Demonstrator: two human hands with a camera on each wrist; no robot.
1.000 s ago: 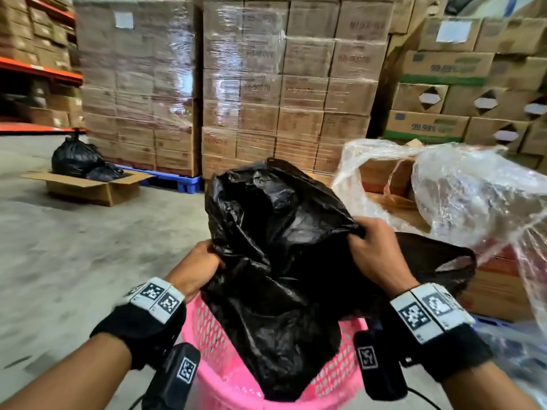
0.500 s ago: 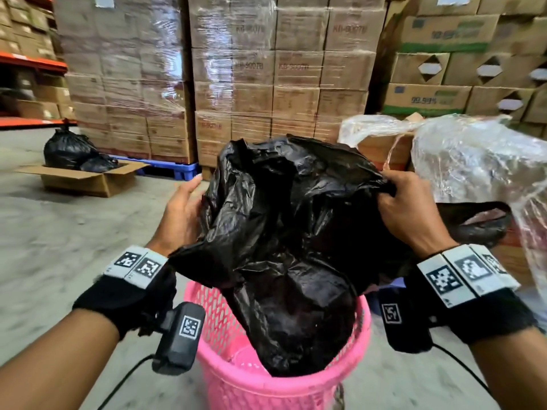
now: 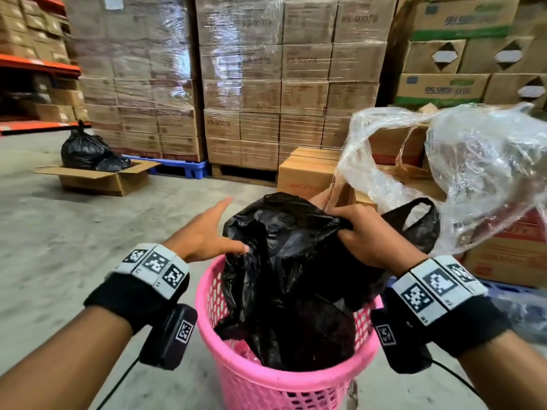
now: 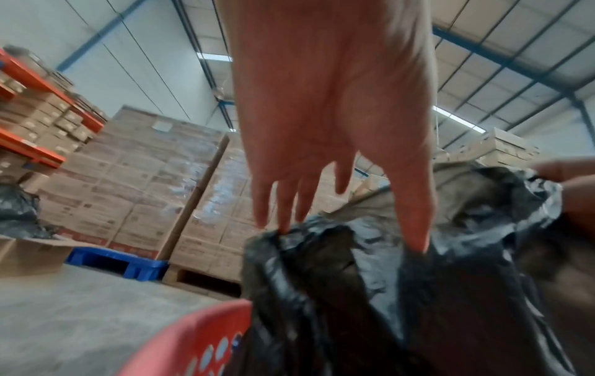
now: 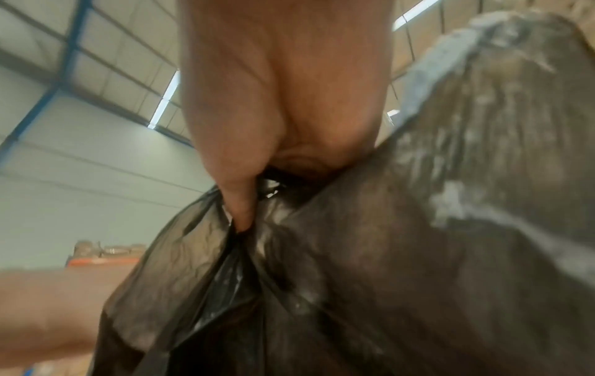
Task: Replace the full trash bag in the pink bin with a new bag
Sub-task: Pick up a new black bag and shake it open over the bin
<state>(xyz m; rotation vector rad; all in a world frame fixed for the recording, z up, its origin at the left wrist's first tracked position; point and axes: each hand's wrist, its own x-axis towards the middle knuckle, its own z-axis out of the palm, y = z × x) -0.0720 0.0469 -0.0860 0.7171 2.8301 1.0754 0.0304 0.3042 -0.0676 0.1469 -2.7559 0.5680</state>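
Observation:
A black trash bag [image 3: 284, 279] hangs down into the pink mesh bin [image 3: 266, 389], its upper part bunched above the rim. My right hand [image 3: 364, 235] grips the bag's top right edge in a fist; one loop handle [image 3: 414, 226] sticks out beyond it. The right wrist view shows my thumb and fingers pinching the black plastic [image 5: 354, 254]. My left hand [image 3: 207, 235] is spread with straight fingers at the bag's left side. In the left wrist view its fingertips [image 4: 415, 239] touch the crumpled black bag [image 4: 370, 292] above the pink bin's rim [image 4: 193, 338].
A tied black bag [image 3: 85, 150] sits in an open cardboard box [image 3: 100, 179] on the floor at far left. Shrink-wrapped carton stacks [image 3: 236, 84] on pallets stand behind. Loose clear plastic film [image 3: 473, 170] drapes over boxes at right. Bare concrete floor [image 3: 59, 247] lies to the left.
The bag has come down lower into the bin. My left hand let go of the bag's left edge and spread flat against it. The right hand kept its grip and dropped.

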